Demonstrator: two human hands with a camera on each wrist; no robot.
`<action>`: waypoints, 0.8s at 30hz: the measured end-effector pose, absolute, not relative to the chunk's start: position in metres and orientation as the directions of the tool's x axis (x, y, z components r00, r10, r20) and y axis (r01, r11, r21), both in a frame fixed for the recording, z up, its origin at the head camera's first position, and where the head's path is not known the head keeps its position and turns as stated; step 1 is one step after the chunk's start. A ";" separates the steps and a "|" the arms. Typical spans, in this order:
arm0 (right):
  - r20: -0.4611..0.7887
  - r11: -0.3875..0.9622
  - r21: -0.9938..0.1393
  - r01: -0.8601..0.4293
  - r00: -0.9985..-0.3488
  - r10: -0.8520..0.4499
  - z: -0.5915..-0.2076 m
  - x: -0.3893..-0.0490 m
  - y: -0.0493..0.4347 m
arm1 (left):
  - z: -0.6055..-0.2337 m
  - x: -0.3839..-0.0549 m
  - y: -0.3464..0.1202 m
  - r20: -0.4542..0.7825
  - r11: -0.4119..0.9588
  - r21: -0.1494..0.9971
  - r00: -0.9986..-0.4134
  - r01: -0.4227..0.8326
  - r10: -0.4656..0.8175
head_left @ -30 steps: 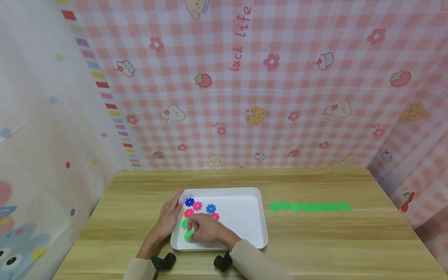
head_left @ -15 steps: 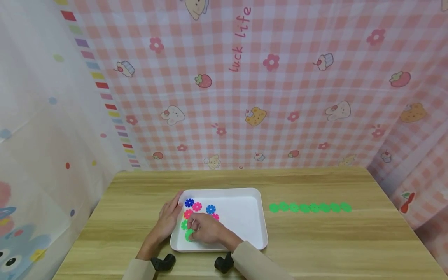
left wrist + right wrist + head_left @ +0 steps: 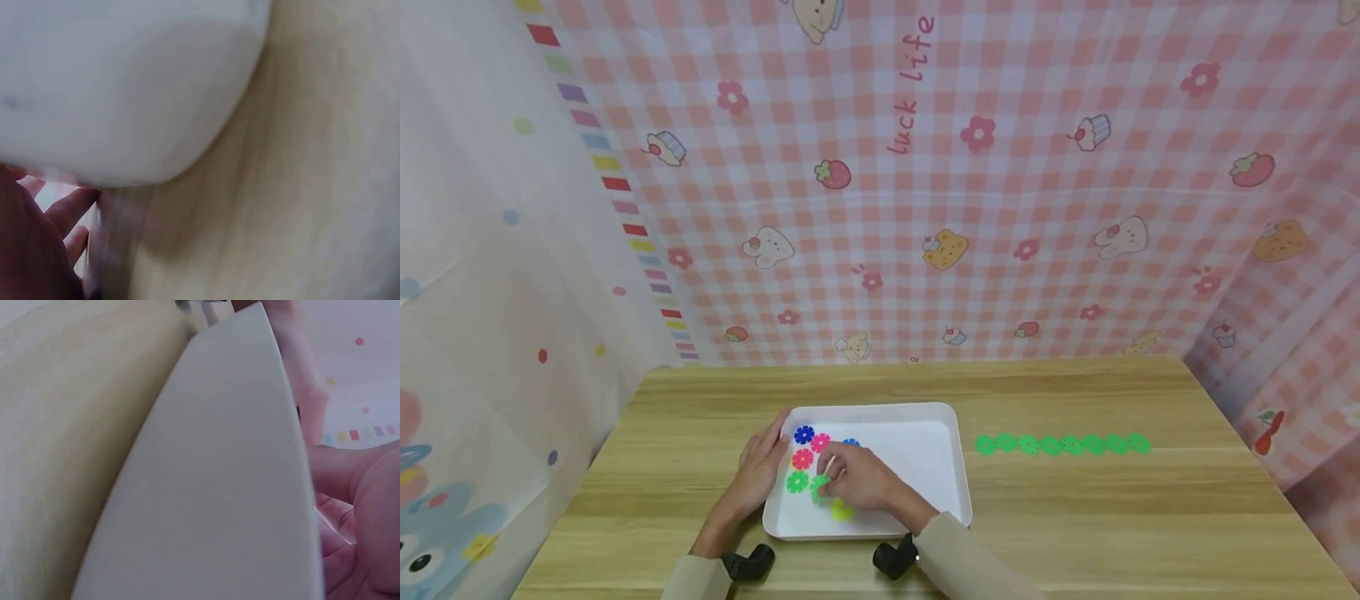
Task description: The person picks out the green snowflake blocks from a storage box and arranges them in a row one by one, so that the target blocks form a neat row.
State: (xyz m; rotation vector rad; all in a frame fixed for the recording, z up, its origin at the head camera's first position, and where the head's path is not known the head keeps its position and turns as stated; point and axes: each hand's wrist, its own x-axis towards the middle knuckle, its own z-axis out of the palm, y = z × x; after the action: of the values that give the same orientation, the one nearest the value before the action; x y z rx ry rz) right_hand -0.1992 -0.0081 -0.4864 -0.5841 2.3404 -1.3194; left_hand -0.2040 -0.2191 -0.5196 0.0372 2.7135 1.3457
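Observation:
In the head view a white tray (image 3: 917, 467) holds several notched plastic snowflake discs. My right hand (image 3: 861, 482) is over its left half, thumb and fingers pinching a green snowflake disc (image 3: 818, 488) partly hidden by them. Another green disc (image 3: 797, 482) lies just left of it, and a yellow disc (image 3: 842, 511) sits below the hand. Pink discs (image 3: 802, 459) and a dark blue disc (image 3: 803, 435) lie farther up; a lighter blue disc (image 3: 850, 444) is mostly covered. My left hand (image 3: 758, 468) rests along the tray's left rim, fingers extended.
A row of joined green discs (image 3: 1063, 445) lies on the wooden table (image 3: 1075, 525) right of the tray. Black wrist devices (image 3: 749, 563) show below both hands. A pink checked cloth (image 3: 880, 192) hangs behind the table. Tray walls fill much of both wrist views.
My right hand has shifted right and slightly up, carrying the green disc away from the tray's lower left and uncovering the yellow disc. My left hand stays at the rim.

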 end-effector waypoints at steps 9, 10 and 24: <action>-0.106 0.363 -0.926 -0.103 -0.852 -0.513 -0.477 -0.208 0.020 | -0.520 -0.204 -0.219 -0.097 0.594 0.803 -0.993 -0.040 0.064; -0.096 0.360 -0.927 -0.110 -0.855 -0.510 -0.475 -0.209 0.025 | -0.520 -0.204 -0.219 -0.099 0.593 0.804 -0.993 -0.042 0.063; -0.026 0.343 -0.934 -0.099 -0.940 -0.341 -0.456 -0.214 0.122 | -0.521 -0.204 -0.217 -0.124 0.593 0.803 -0.991 -0.066 0.057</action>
State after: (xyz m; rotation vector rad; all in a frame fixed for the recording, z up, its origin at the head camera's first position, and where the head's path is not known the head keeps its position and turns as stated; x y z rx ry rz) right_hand -0.2144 0.1216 -0.4563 -0.3981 2.3882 -1.6381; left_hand -0.2037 -0.2175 -0.5206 -0.0079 2.6798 1.3593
